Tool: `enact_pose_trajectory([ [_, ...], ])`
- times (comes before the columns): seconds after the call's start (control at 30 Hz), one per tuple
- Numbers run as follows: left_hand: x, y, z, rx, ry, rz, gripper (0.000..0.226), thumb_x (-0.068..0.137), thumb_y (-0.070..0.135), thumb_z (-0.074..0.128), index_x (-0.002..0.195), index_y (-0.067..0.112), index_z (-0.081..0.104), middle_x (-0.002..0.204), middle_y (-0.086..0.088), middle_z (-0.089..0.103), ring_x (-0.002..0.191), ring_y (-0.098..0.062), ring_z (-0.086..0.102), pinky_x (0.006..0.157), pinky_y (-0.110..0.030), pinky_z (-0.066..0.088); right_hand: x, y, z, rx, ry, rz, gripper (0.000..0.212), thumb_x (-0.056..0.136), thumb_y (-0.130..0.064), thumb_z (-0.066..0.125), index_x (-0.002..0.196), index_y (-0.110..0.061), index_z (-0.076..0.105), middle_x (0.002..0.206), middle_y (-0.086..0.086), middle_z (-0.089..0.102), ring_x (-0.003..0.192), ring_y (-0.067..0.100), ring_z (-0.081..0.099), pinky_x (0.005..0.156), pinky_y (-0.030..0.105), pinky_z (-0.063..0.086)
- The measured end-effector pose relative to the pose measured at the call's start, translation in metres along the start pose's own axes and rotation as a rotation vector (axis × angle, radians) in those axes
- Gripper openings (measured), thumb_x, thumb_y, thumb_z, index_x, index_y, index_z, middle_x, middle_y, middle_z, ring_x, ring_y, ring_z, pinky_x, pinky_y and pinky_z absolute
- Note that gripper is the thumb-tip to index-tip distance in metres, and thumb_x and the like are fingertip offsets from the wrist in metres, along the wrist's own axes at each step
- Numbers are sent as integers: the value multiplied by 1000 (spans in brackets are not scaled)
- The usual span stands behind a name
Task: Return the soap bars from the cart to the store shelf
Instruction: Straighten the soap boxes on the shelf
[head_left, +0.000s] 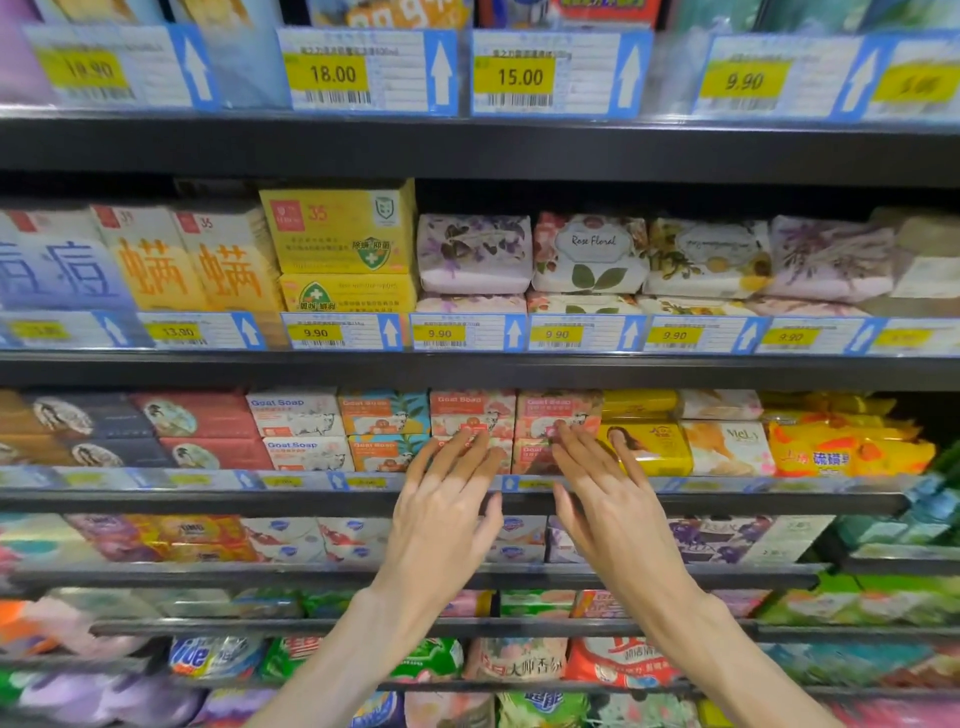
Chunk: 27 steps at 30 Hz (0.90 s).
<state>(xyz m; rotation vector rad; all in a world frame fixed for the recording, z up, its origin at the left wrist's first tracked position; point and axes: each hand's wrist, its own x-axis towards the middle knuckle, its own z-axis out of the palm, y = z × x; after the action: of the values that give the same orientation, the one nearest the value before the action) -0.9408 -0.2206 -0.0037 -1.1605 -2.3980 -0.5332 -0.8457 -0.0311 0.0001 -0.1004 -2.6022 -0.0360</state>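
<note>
Pink goat soap boxes stand in two stacks on the third shelf down. My left hand (447, 499) reaches up with straight fingers, its tips touching the front of the left pink stack (470, 413). My right hand (605, 493) does the same at the right pink stack (556, 413). Neither hand holds anything. Beside these stacks stand orange-teal goat soap boxes (384, 415) and white goat soap boxes (296, 415). The cart is out of view.
The shelf rail (208, 501) with price tags runs in front of the soaps. Yellow soap packs (644, 447) sit to the right of the pink stacks. Floral wrapped soaps (589, 254) fill the shelf above. More soap packs crowd the lower shelves.
</note>
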Motion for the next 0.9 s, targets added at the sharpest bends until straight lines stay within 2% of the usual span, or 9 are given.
enact_pose_trajectory([
  [0.1,0,-5,-8,-80,84,26,36,96,23,56,131,19,62,138,4,59,137,-17,44,117,-45,31,0,-2,-8,112,71,-39,39,97,-21,54,135,-12,57,141,4,56,136,18,47,118,42,30],
  [0.2,11,-18,-21,-45,174,29,36,92,11,61,127,11,63,133,-2,60,132,-25,46,113,-48,34,15,-9,-17,144,104,-102,39,97,-18,54,136,-13,55,137,3,57,132,22,48,115,40,34],
  [0.27,22,-28,-28,29,173,11,41,88,10,64,129,9,61,130,-7,59,125,-30,49,111,-48,36,31,-18,-20,83,118,-105,38,95,-19,55,133,-13,57,132,4,59,126,25,50,112,38,35],
  [0.37,35,-42,-30,142,124,-47,38,91,15,64,128,9,61,124,-9,61,117,-32,51,104,-46,40,54,-32,-24,-15,109,-29,34,91,-20,60,125,-14,60,118,4,62,109,26,56,97,34,39],
  [0.5,46,-54,-27,220,156,-44,12,92,16,68,101,9,70,101,-12,69,92,-37,60,92,-51,41,76,-37,-22,-68,-16,64,28,82,-17,74,108,-13,68,99,9,68,89,34,64,81,41,51],
  [0.57,50,-56,-29,216,171,-28,5,88,13,73,86,9,70,86,-12,69,77,-36,62,82,-50,47,87,-38,-25,-51,-117,105,25,91,-25,67,113,-14,68,106,12,69,97,39,65,90,46,49],
  [0.67,52,-56,-32,204,159,-34,10,81,9,80,79,11,70,74,-9,67,65,-34,61,70,-43,50,100,-36,-23,-57,-291,217,36,104,-39,39,135,-27,54,135,6,58,126,36,51,107,43,34],
  [0.8,49,-56,-31,167,162,-61,6,85,12,77,84,12,72,78,-7,68,71,-32,62,75,-42,48,98,-33,-19,-67,-293,214,37,106,-38,35,139,-31,50,140,4,55,129,34,48,107,40,33],
  [0.9,46,-55,-27,178,181,-70,16,88,15,74,103,14,73,98,-6,70,92,-33,62,90,-44,41,95,-35,-19,-18,-191,197,29,99,-31,55,126,-25,65,123,9,66,113,40,60,97,45,43],
])
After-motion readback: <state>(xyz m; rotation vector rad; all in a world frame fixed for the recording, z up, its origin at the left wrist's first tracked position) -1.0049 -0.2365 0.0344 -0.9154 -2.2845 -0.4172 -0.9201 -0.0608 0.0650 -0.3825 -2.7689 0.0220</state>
